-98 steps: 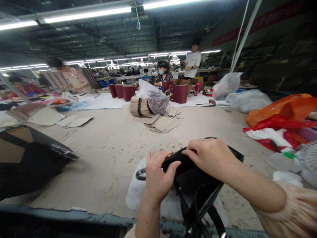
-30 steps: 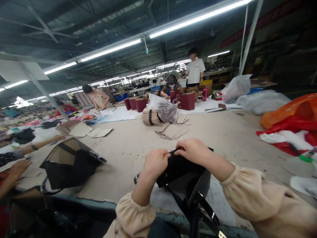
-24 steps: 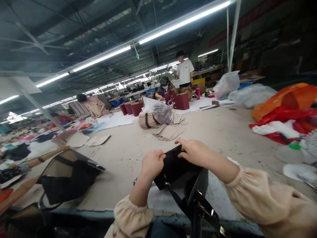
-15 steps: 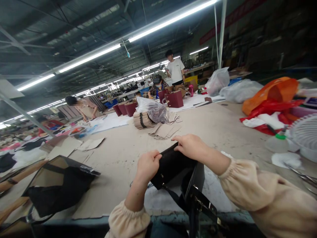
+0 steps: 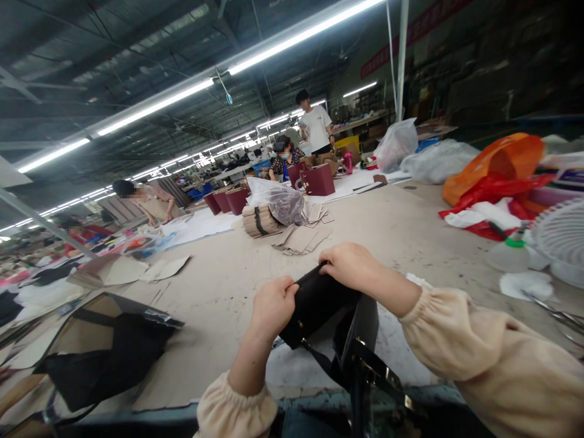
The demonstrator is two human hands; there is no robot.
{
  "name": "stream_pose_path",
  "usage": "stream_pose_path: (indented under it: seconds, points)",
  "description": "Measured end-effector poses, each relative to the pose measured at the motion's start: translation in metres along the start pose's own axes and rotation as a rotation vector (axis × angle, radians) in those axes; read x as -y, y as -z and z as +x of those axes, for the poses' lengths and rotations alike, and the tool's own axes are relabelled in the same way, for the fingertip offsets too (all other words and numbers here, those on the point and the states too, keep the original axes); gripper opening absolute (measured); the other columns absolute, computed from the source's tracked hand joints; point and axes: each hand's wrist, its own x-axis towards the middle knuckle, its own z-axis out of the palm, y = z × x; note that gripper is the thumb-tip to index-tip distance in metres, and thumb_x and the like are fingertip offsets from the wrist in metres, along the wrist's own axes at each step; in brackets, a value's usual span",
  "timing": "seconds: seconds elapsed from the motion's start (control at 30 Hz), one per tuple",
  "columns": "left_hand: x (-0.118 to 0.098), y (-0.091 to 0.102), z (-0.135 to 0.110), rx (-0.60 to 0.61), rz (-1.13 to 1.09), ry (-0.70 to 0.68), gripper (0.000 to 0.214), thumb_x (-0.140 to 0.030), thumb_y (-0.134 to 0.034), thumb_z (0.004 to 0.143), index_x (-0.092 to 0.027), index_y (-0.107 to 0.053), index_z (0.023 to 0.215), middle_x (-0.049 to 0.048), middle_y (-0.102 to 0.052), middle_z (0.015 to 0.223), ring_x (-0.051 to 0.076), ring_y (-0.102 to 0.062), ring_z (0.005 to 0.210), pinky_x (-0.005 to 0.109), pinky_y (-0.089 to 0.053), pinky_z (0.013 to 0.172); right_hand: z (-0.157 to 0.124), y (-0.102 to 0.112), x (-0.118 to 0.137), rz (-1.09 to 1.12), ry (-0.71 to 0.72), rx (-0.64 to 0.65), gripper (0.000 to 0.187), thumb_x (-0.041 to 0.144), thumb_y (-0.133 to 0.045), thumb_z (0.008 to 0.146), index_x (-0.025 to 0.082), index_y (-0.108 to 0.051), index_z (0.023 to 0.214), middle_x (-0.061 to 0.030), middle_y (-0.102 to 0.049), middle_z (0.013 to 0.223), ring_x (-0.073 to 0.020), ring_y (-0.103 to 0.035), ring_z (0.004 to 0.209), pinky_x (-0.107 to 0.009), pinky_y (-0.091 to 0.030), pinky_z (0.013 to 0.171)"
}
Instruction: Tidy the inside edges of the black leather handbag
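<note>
The black bag (image 5: 314, 307) is right in front of the person, at the near side of the table (image 5: 214, 328). Its top is open. The far edge of its mouth is long and straight, and it slants from low on the left to higher on the right. Both hands are on that edge. The left hand (image 5: 274, 306) is closed on its left end, finger and thumb pinched together. The right hand (image 5: 349, 266) grips it a bit farther along and farther away. The two hands are near each other but apart, and the rest of the bag is below them, back toward the person. So neither hand is nearer: both touch it.

The bag looks smooth and a little stiff, with flat sides. A shiny strap (image 5: 381, 369) with gold bits hangs at the near side. A white sheet (image 5: 396, 344), thin and marked, is under the bag.

Farther out, a second black bag (image 5: 112, 350) lies tipped on the left, soft cloth with tan inside. Ahead are flat brown cards (image 5: 301, 240), and a crinkly, see-through plastic bag (image 5: 280, 201). To the right is a round white fan (image 5: 563, 237) with thin ribs.
</note>
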Motion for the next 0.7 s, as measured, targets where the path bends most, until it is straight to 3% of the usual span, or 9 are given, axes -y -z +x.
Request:
stream_pose_path:
  seconds: [0.27, 0.43, 0.53, 0.6, 0.7]
  points:
    - [-0.013, 0.002, 0.012, 0.044, -0.023, -0.13, 0.027, -0.033, -0.045, 0.088, -0.021, -0.069, 0.083, 0.0042, -0.071, 0.081, 0.018, -0.06, 0.073, 0.027, -0.036, 0.064, 0.002, -0.001, -0.005, 0.004, 0.016, -0.011, 0.023, 0.038, -0.057, 0.079, 0.029, -0.072, 0.094, -0.0039, -0.072, 0.087, -0.0201, -0.064, 0.085, -0.027, -0.044, 0.067]
    - [-0.019, -0.005, 0.023, 0.018, -0.024, -0.072, 0.027, -0.031, -0.047, 0.086, -0.019, -0.068, 0.074, 0.0053, -0.067, 0.071, 0.018, -0.057, 0.07, 0.028, -0.035, 0.064, -0.001, 0.0, -0.008, 0.019, 0.049, -0.022, 0.023, 0.039, -0.057, 0.08, 0.028, -0.072, 0.095, -0.0042, -0.072, 0.087, -0.0204, -0.064, 0.084, -0.027, -0.044, 0.067]
    - [-0.018, -0.006, 0.024, 0.026, -0.073, -0.085, 0.027, -0.03, -0.047, 0.086, -0.018, -0.066, 0.072, 0.0031, -0.064, 0.068, 0.016, -0.055, 0.068, 0.026, -0.035, 0.063, -0.006, 0.002, -0.014, 0.048, 0.1, -0.024, 0.03, 0.036, -0.059, 0.079, 0.03, -0.067, 0.108, -0.0019, -0.072, 0.088, -0.0183, -0.064, 0.083, -0.025, -0.044, 0.067]
    - [-0.015, -0.005, 0.024, 0.059, -0.118, -0.101, 0.027, -0.027, -0.045, 0.086, -0.017, -0.066, 0.071, 0.0015, -0.063, 0.067, 0.015, -0.054, 0.067, 0.025, -0.036, 0.062, -0.009, 0.004, -0.018, 0.06, 0.123, -0.028, 0.036, 0.031, -0.059, 0.079, 0.028, -0.064, 0.114, -0.0019, -0.072, 0.09, -0.0177, -0.065, 0.084, -0.024, -0.043, 0.068]
    - [-0.008, -0.001, 0.024, 0.168, -0.2, -0.13, 0.026, -0.025, -0.045, 0.085, -0.017, -0.067, 0.073, -0.0006, -0.063, 0.065, 0.013, -0.055, 0.064, 0.022, -0.038, 0.059, -0.011, 0.004, -0.022, 0.054, 0.139, -0.025, 0.029, 0.028, -0.056, 0.08, 0.025, -0.068, 0.106, -0.0037, -0.073, 0.091, -0.0188, -0.065, 0.086, -0.025, -0.043, 0.069]
